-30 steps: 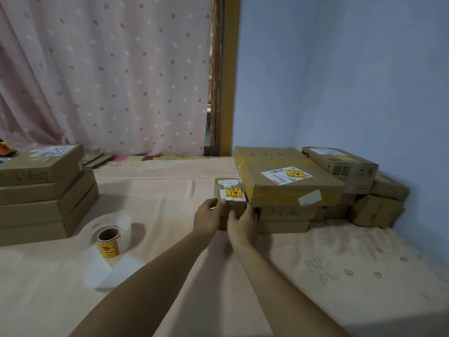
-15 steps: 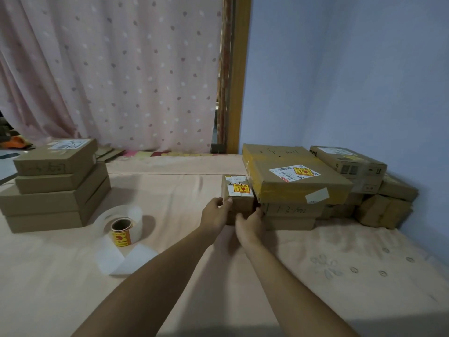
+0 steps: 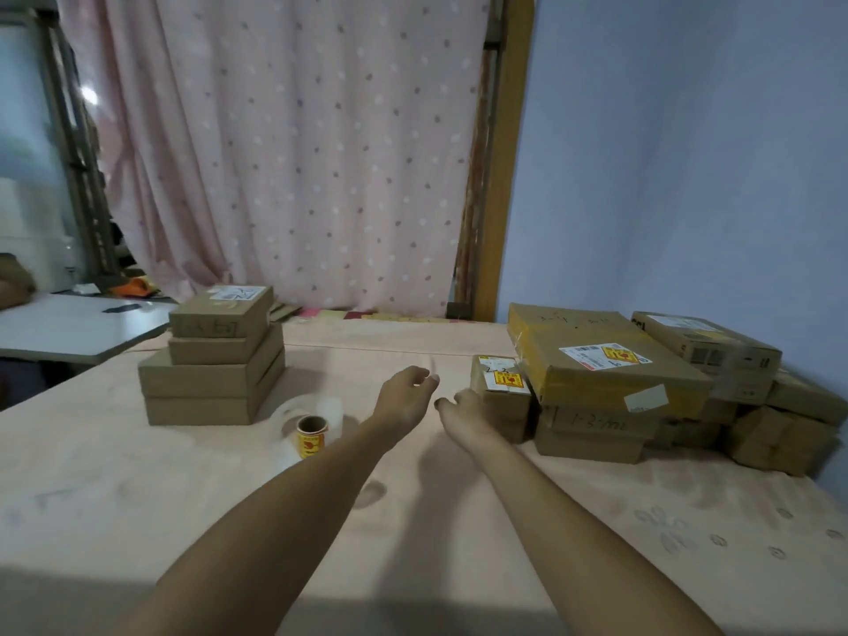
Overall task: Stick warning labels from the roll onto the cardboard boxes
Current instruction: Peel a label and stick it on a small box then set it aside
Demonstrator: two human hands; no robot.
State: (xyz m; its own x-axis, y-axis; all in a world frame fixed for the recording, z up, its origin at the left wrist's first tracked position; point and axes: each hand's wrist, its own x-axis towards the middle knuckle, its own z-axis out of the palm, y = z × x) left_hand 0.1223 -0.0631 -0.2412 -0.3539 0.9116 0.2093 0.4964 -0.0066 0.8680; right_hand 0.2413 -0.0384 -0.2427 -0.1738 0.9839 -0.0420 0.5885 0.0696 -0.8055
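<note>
labels next: light roll, thin stickers, take them by the edge

both hands are empty. the left hand [image 3: 406, 397] hangs above the cloth with fingers loosely curled, pinching nothing; the right hand [image 3: 463, 406] is relaxed and open just beside the small box [image 3: 502, 397], which already wears a yellow label on top. whether it touches that box, i cannot tell.

the label roll [image 3: 312, 436] stands upright on the cloth, near the left hand, with a white strip of backing paper [image 3: 316, 403] curling behind it. it looks light and easy to tip (a cardboard core, little left on it), so one hand should probably steady the core while the other peels a sticker by its corner. the stickers are likely thin, floppy and tacky.

the unlabelled stack [image 3: 211, 364] sits left of the roll; stiff cardboard, good to press on.
</note>
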